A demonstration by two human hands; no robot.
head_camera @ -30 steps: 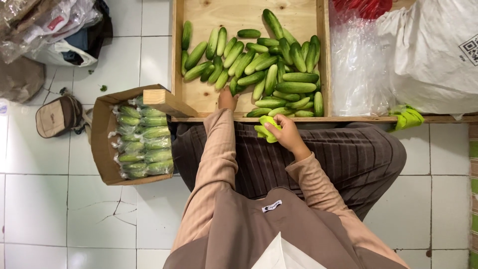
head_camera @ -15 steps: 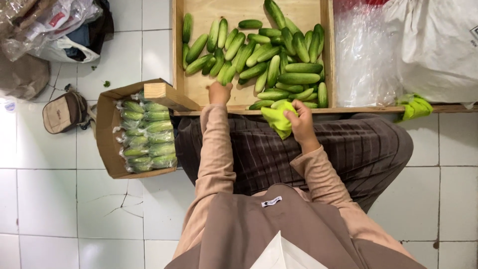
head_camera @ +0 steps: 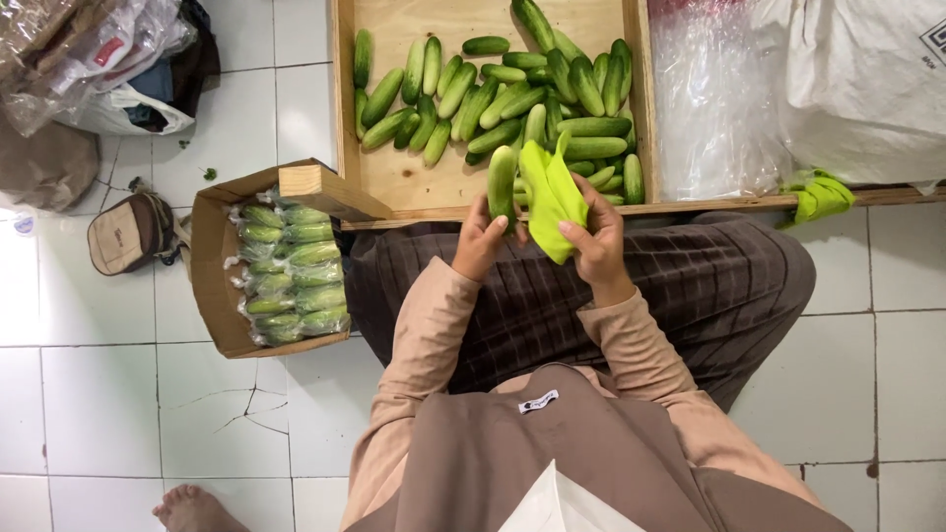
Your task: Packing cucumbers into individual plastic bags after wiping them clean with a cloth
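My left hand (head_camera: 479,240) holds a single green cucumber (head_camera: 502,179) upright over my lap, at the near edge of the wooden tray (head_camera: 414,182). My right hand (head_camera: 595,240) grips a yellow-green cloth (head_camera: 550,197) right beside that cucumber. The tray ahead of me carries a pile of several loose cucumbers (head_camera: 512,94). My hands are close together, a few centimetres apart.
A cardboard box (head_camera: 213,281) of plastic-wrapped cucumbers stands on the tiled floor at my left. Clear plastic bags (head_camera: 711,108) and a white sack (head_camera: 857,84) lie to the right of the tray, with another yellow-green cloth (head_camera: 820,196) on its edge. A small brown bag (head_camera: 126,232) sits far left. A bare foot (head_camera: 192,508) shows at the bottom.
My left hand has picked a cucumber out of the tray and pulled it back toward me. My right hand has lifted and unfolded the cloth beside it.
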